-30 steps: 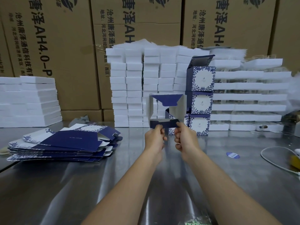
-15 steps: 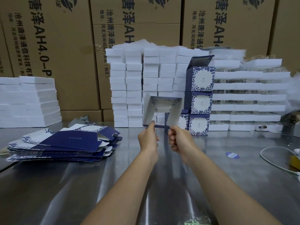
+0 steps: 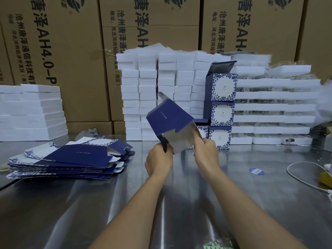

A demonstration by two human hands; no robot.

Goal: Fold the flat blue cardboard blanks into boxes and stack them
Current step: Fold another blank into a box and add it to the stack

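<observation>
A: Status?
B: Half-formed navy-blue cardboard box (image 3: 170,121) is held tilted above the steel table (image 3: 89,203). Left hand (image 3: 159,161) and right hand (image 3: 206,151) each pinch a lower edge.
A: Procedure?
B: Support both walls. Tuck bottom flaps fully before stacking.

1. The left forearm (image 3: 133,205) is bare along all its visible length.
2. The right forearm (image 3: 251,203) is bare too, right to the frame edge.
3. The left grip (image 3: 158,163) and right grip (image 3: 206,154) are bare hands, their fingers slightly blurred.
</observation>
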